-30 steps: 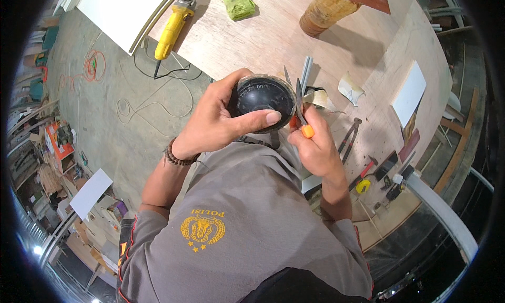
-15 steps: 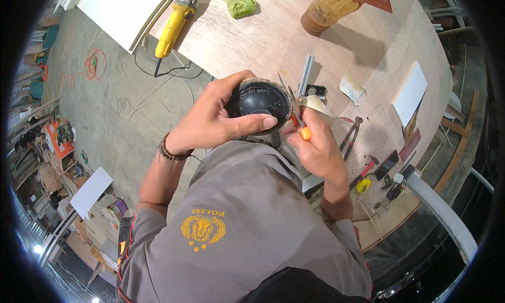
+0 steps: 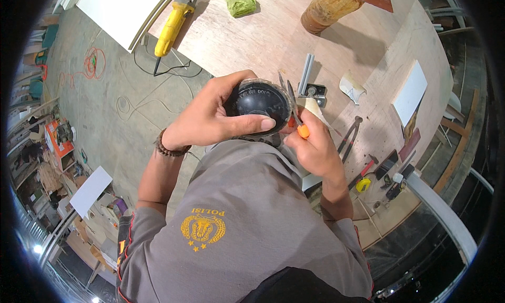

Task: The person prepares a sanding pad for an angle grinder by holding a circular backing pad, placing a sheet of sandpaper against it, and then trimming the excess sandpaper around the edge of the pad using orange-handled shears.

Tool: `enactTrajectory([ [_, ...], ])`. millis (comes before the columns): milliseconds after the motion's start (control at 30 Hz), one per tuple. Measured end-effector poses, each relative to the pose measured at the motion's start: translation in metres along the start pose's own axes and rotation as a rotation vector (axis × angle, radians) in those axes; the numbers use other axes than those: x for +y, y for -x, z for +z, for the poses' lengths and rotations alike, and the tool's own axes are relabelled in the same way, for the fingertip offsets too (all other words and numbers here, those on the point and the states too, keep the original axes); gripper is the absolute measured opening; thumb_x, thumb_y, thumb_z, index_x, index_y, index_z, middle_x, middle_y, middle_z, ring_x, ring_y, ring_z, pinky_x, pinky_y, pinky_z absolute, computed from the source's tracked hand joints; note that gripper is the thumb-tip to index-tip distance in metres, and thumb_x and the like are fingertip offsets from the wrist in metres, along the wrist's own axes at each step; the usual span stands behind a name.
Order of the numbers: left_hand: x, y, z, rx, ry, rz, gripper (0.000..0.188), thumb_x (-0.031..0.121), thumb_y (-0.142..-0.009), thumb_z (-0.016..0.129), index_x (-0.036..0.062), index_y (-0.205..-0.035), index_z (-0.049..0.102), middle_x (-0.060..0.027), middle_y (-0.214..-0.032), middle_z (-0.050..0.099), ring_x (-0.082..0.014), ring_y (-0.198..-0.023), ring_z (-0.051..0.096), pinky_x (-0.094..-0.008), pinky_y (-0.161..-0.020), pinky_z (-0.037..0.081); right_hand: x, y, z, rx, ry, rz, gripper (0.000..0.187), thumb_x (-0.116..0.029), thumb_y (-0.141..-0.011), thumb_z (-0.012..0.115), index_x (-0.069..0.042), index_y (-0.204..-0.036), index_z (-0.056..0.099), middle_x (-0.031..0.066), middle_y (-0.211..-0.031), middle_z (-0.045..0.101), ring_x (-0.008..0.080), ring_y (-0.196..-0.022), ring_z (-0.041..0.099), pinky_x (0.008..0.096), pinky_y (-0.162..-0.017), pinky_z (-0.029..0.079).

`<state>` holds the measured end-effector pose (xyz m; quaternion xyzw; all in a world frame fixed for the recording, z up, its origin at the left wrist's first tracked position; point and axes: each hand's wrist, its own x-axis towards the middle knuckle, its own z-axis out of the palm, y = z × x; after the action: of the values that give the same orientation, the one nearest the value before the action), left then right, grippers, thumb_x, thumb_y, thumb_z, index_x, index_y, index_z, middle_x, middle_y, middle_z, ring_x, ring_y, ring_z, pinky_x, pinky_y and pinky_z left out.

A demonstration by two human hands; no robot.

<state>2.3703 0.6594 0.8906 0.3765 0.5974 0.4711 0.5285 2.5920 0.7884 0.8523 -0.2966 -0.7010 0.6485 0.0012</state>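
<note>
My left hand (image 3: 202,113) grips a round black rubber pad (image 3: 255,105), thumb across its face and fingers curled round the far side. A rough, pale-edged sheet lies against the pad's back and shows along its rim. In my right hand (image 3: 318,150) are scissors with orange handles (image 3: 303,131). Their blades (image 3: 291,95) point away from me at the pad's right rim, slightly parted. A pale, curled strip (image 3: 313,107) hangs beside the blades, over my right fingers.
On the wooden table (image 3: 273,45) lie a yellow angle grinder (image 3: 173,29), a green cloth (image 3: 239,2), a metal bracket (image 3: 314,92) and a curled scrap (image 3: 351,87). Pincers (image 3: 351,137), a red-handled hammer (image 3: 363,172) and a yellow tape measure (image 3: 363,184) lie to the right.
The scissor blades have come closer together at the rim. The pad has turned slightly in my left hand, and the curled strip has shifted.
</note>
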Motion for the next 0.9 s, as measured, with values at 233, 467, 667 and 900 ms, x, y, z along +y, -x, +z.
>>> enactTrajectory([
  [233, -0.003, -0.005, -0.002, 0.074, 0.060, -0.049, 0.046, 0.018, -0.085, 0.089, 0.0012, -0.120, 0.067, -0.0037, -0.104, 0.073, -0.0104, -0.096, 0.068, -0.0281, -0.087, 0.054, -0.013, -0.003, -0.001, -0.034, -0.200, 0.163, 0.047, -0.005, -0.099, 0.055, 0.020, -0.138, 0.049, 0.0200, -0.103, 0.071, 0.0256, -0.104, 0.074, 0.0342, -0.086, 0.059],
  [467, -0.008, -0.011, -0.002, 0.097, 0.094, -0.084, 0.049, 0.026, -0.085, 0.090, 0.0004, -0.120, 0.068, -0.0032, -0.102, 0.074, -0.0099, -0.094, 0.069, -0.0270, -0.086, 0.056, -0.001, -0.013, 0.004, 0.013, -0.102, -0.101, 0.036, 0.002, -0.101, 0.053, 0.006, -0.137, 0.055, 0.0081, -0.114, 0.065, 0.0118, -0.098, 0.063, 0.0279, -0.092, 0.056],
  [667, -0.015, -0.010, 0.001, 0.112, 0.175, -0.114, 0.049, 0.027, -0.085, 0.091, 0.0011, -0.120, 0.069, -0.0034, -0.104, 0.075, -0.0103, -0.096, 0.069, -0.0279, -0.089, 0.056, 0.010, -0.014, 0.003, 0.019, -0.081, -0.137, 0.045, 0.004, -0.100, 0.052, 0.004, -0.145, 0.050, 0.0139, -0.132, 0.062, 0.0215, -0.119, 0.058, 0.0339, -0.103, 0.047],
  [900, -0.019, -0.009, -0.002, 0.076, 0.291, -0.099, 0.047, 0.024, -0.085, 0.090, 0.0024, -0.119, 0.068, -0.0037, -0.106, 0.074, -0.0105, -0.100, 0.069, -0.0289, -0.093, 0.055, 0.010, -0.015, -0.007, -0.154, -0.175, -0.116, 0.046, 0.005, -0.097, 0.050, 0.006, -0.144, 0.048, 0.0198, -0.131, 0.063, 0.0245, -0.114, 0.068, 0.0331, -0.081, 0.060],
])
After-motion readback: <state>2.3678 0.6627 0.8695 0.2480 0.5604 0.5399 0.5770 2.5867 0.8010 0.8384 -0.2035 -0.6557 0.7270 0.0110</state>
